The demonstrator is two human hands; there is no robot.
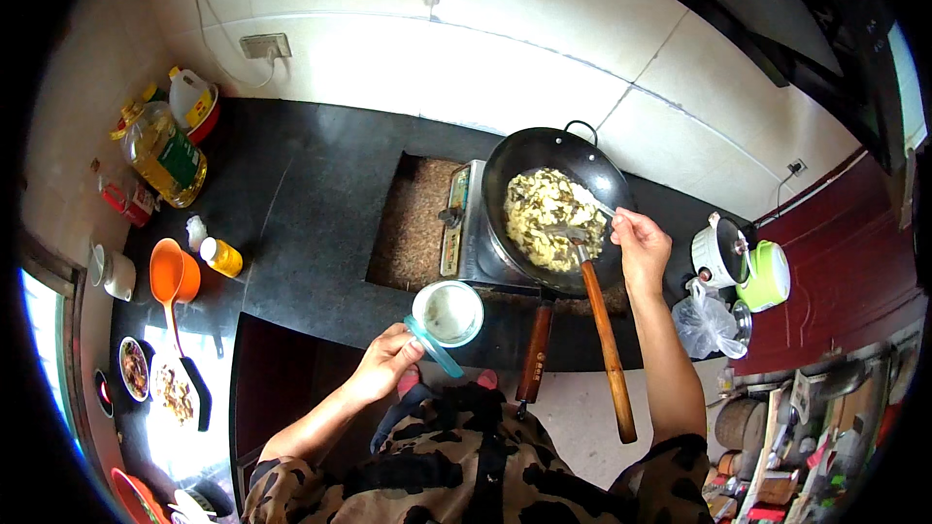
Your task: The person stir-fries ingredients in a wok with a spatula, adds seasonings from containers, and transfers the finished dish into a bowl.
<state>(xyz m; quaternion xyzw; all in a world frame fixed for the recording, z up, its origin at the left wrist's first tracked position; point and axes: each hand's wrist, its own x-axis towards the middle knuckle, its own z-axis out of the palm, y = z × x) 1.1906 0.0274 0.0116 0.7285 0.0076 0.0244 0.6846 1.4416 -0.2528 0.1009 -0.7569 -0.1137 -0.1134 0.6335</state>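
My left hand [384, 367] grips a round plastic container with a teal rim [478, 313], its teal lid [435, 349] flipped back against my fingers. White contents show inside. Between the thumb and fingers of my right hand [644, 247] is the thin handle of a small spoon [606, 209], its tip over the food. Scrambled egg with dark pieces [542, 196] lies in a black wok [604, 153] on a gas stove [477, 251]. A spatula with a long wooden handle [606, 349] rests in the wok, its metal blade in the egg.
The wok's brown handle [536, 356] juts over the counter edge towards me. At the left stand an oil bottle [167, 160], an orange ladle [175, 273] and a yellow bottle with a white cap [222, 257]. To the right are a white pot [713, 255] and a plastic bag [703, 320].
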